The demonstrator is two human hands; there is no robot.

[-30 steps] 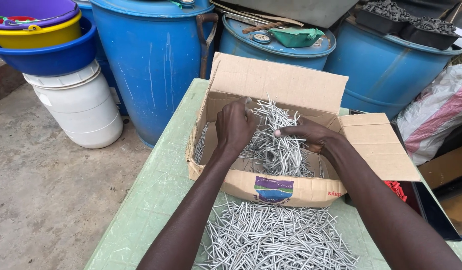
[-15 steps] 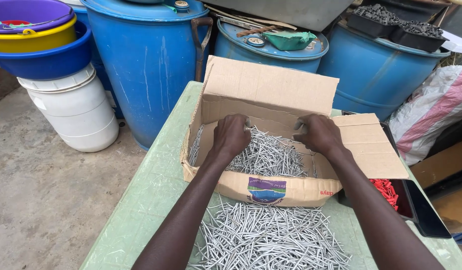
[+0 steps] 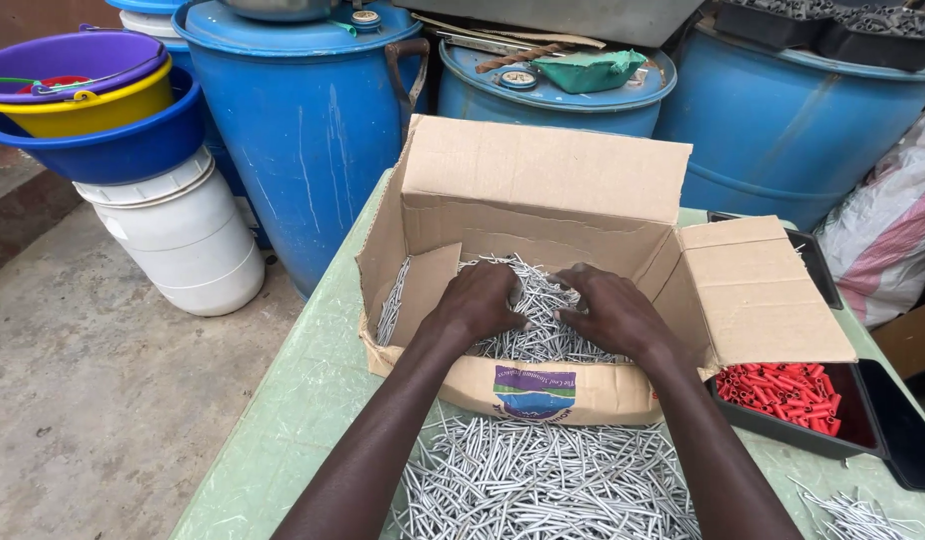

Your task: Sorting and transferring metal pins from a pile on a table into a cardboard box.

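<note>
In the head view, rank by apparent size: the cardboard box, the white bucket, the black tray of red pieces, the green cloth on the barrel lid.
1. cardboard box
2. white bucket
3. black tray of red pieces, though nearness and cropping make it uncertain against the bucket
4. green cloth

Two bare arms, no sleeves anywhere in view. Left hand (image 3: 480, 303) and right hand (image 3: 613, 312) totally bare too: no gloves, no rings, no watch, no wristband. Slim forearms, bare right down to the bottom edge. Short nails, from what shows. Nothing else of the body visible.
</note>
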